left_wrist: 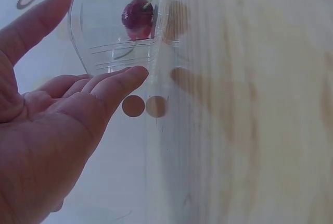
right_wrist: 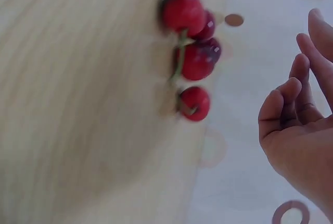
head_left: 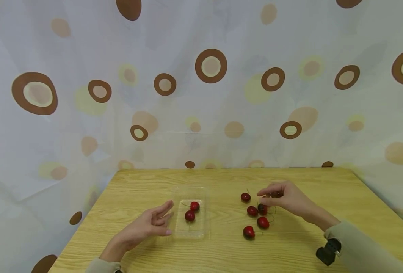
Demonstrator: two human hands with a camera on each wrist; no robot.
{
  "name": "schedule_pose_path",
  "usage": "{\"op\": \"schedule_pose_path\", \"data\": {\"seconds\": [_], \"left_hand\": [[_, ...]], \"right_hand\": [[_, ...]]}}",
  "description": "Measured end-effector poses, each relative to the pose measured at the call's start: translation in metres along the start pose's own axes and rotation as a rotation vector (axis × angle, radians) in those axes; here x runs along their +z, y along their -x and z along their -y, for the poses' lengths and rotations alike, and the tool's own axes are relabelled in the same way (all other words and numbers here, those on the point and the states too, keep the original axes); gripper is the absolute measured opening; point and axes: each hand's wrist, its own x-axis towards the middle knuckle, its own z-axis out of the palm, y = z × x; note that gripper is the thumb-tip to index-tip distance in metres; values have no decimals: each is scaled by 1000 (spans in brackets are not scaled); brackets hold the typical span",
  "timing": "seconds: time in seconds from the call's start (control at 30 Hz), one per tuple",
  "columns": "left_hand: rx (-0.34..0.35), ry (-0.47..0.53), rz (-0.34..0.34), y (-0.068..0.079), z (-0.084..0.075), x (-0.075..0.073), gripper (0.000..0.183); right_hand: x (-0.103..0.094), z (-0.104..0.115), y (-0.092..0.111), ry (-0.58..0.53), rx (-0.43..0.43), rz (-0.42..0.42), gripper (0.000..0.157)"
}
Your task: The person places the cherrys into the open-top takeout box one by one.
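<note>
1. Sleeve (head_left: pixel 368 246) nearest, head view: right hand (head_left: pixel 288 197) hangs over five loose cherries (head_left: pixel 263 222) on the worktop (head_left: pixel 228 254), fingers bent, likely to suit small fruit; walls of the clear box (head_left: pixel 201 229) probably keep its two cherries (head_left: pixel 189 216) from rolling.
2. Left wrist view: left hand (left_wrist: pixel 57 125) beside the box, fingers released and spread, perhaps placed to steady it; contact unclear.
3. Right wrist view: fingers loosely curled, released, holding no cherry.

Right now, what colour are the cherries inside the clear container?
The cherries in it are deep red, clearest in the head view.
</note>
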Motion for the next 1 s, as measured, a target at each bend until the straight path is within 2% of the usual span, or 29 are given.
{"op": "schedule_pose_path", "data": {"seconds": [0.23,0.33,0.67,0.77,1.0], "left_hand": [[-5,10,6,1,0,-3,93],[-7,7,7,1,-1,-3,92],[-5,5,6,-1,-1,-1,93],[-2,7,3,-2,-1,-1,93],[-17,30,6,-1,-3,0,93]], "right_hand": [[-10,-24,24,-46,71,48,35],[-9,-32,29,-27,104,60,36],[-4,-42,44,44,273,-3,43],[-4,-45,46,35,261,-3,42],[-4,-51,43,13,122,47,33]]}}
